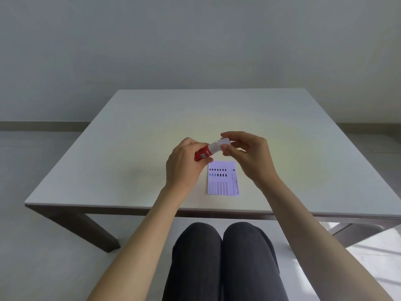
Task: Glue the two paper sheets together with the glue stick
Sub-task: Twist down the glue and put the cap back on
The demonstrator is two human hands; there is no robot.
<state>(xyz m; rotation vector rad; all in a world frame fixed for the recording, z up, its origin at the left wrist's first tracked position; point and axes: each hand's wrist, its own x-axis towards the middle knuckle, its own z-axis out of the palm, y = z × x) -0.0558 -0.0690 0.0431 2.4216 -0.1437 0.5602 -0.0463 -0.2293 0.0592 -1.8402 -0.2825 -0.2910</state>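
My left hand (pixel 184 164) grips the red body of a glue stick (pixel 204 153) held tilted above the table. My right hand (pixel 247 153) pinches its white cap (pixel 224 141) at the stick's upper right end; the cap sits at the white neck, and I cannot tell whether it is on or just off. Below the hands a small white paper sheet (pixel 222 178) with printed dark squares and columns lies flat on the table. A second sheet's edge shows along its right side.
The pale square table (pixel 130 148) has dark legs and its front edge is near my knees (pixel 221 246). A plain wall stands behind and light floor lies on both sides.
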